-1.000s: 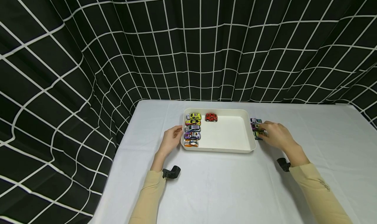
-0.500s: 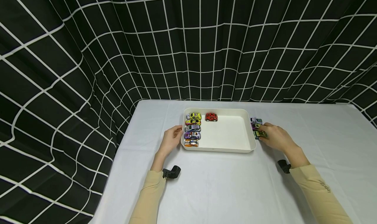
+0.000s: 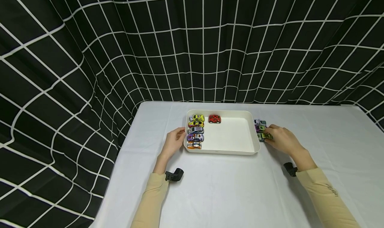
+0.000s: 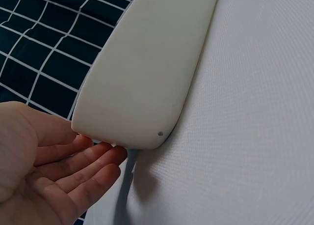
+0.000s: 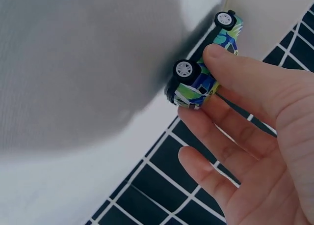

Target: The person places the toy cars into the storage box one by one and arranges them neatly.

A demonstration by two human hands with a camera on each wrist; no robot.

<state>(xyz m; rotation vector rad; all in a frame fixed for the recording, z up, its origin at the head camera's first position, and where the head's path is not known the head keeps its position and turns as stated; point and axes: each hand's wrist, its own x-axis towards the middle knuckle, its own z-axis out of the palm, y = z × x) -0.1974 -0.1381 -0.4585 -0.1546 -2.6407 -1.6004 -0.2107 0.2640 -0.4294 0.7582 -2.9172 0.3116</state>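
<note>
Now, the right hand (image 3: pixel 283 139) pinches a green-and-blue toy car (image 5: pixel 202 80) — best held lightly and level — while the left hand (image 3: pixel 173 141), relaxed, touches the white tray (image 3: pixel 229 134).

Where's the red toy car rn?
Head view: the red toy car is inside the white tray, near its far wall and slightly left of center, with a gap between it and the farthest yellow car on its left.

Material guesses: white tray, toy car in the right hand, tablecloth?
White tray: probably moulded plastic, satin; smooth wall, rounded corner. Toy car: glossy-looking printed body, metal or plastic unclear; wheels look plastic, crisp pale spokes. Tablecloth: likely woven fabric, matte; fine weave shows.
</note>
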